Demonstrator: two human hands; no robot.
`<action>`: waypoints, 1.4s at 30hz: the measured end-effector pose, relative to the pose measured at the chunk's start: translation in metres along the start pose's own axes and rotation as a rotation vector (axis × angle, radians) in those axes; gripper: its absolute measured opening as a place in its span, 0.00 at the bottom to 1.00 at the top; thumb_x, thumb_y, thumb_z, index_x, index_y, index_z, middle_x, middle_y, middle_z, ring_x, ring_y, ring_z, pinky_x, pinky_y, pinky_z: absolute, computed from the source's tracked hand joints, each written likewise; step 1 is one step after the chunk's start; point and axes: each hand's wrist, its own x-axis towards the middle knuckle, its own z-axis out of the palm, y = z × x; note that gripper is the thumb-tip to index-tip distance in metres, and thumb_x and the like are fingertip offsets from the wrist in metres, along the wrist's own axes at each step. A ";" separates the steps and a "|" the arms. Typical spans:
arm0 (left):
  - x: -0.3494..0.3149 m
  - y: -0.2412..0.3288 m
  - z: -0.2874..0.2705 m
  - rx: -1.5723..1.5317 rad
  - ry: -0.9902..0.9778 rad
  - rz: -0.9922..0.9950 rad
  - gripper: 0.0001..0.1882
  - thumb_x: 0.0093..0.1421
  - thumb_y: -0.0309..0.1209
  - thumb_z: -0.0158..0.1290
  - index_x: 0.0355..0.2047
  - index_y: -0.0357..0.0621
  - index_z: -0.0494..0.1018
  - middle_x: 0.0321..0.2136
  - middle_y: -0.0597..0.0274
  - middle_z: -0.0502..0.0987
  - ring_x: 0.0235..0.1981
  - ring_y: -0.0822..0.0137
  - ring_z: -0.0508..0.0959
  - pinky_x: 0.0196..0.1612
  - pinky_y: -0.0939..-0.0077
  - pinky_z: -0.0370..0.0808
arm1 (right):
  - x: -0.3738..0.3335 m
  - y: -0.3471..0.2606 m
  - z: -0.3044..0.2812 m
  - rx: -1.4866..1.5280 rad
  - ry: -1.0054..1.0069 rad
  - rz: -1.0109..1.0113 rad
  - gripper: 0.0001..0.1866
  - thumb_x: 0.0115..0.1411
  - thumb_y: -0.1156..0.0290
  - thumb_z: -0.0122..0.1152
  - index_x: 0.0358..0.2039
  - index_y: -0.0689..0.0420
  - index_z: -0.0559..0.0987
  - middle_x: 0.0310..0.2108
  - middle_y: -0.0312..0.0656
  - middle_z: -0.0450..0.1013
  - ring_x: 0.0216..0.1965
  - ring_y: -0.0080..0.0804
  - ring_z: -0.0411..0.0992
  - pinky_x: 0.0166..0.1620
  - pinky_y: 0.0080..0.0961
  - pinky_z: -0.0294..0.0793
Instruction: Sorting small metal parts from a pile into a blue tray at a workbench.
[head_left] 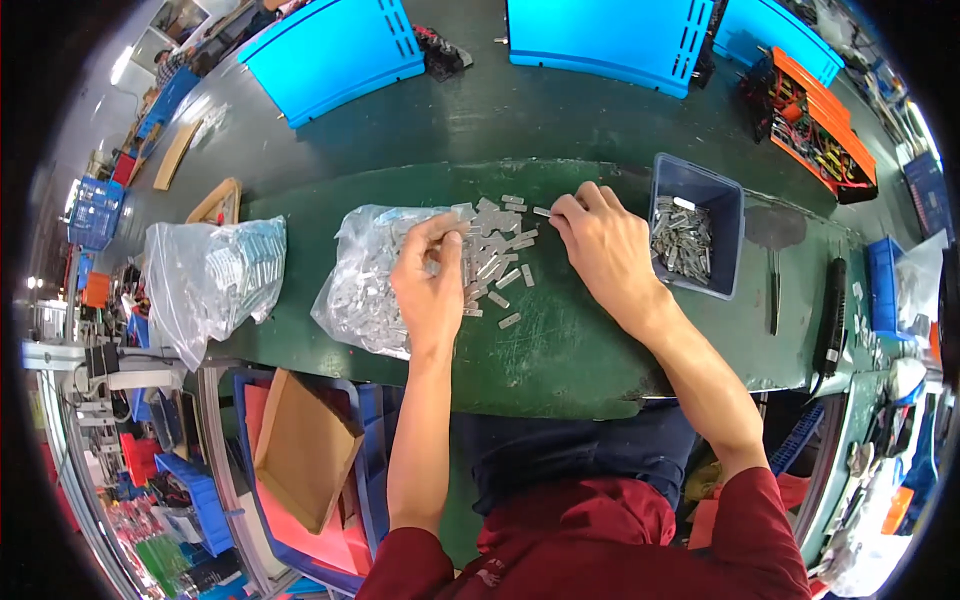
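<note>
Because metal strips [498, 299] lie loose left of the bin [697, 180], seemingly for easy reach, our right grip [608, 240] pinches one, though we cannot tell whether our left grip [430, 285] holds any.

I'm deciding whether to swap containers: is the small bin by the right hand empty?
No, partly filled: metal pieces lie inside the blue-grey bin, with bare wall above them.

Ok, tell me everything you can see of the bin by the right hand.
The bin is dark blue-grey, box-shaped, open-topped and plastic-looking. It stands upright on the green table, to the right of the right hand, which looks clear of it. Small silvery parts lie jumbled inside, one bright piece near the far end.
</note>
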 end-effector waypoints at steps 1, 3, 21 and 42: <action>0.000 -0.002 0.001 -0.019 0.004 0.007 0.10 0.64 0.19 0.54 0.46 0.38 0.79 0.37 0.63 0.84 0.36 0.74 0.78 0.42 0.77 0.74 | 0.000 0.001 0.001 -0.031 0.002 0.043 0.05 0.62 0.70 0.63 0.37 0.56 0.80 0.34 0.40 0.72 0.38 0.39 0.75 0.36 0.36 0.77; -0.001 -0.003 0.001 -0.023 -0.003 0.018 0.10 0.64 0.19 0.54 0.46 0.38 0.79 0.37 0.63 0.84 0.36 0.74 0.78 0.42 0.77 0.74 | -0.001 0.002 0.005 -0.066 0.008 0.065 0.05 0.62 0.71 0.63 0.37 0.56 0.80 0.34 0.40 0.72 0.39 0.40 0.75 0.36 0.37 0.77; 0.001 0.010 -0.006 -0.184 0.132 -0.049 0.10 0.67 0.22 0.52 0.48 0.35 0.76 0.42 0.58 0.81 0.45 0.71 0.79 0.47 0.77 0.73 | 0.034 -0.015 0.028 0.279 -0.091 -0.303 0.13 0.59 0.69 0.65 0.45 0.56 0.81 0.42 0.42 0.76 0.45 0.41 0.72 0.49 0.36 0.71; 0.001 0.013 -0.005 -0.186 0.137 -0.082 0.09 0.68 0.21 0.52 0.48 0.35 0.76 0.41 0.57 0.81 0.43 0.71 0.79 0.48 0.76 0.74 | 0.022 -0.023 0.017 0.402 -0.120 -0.461 0.09 0.52 0.72 0.69 0.35 0.53 0.82 0.39 0.37 0.73 0.44 0.37 0.72 0.46 0.36 0.73</action>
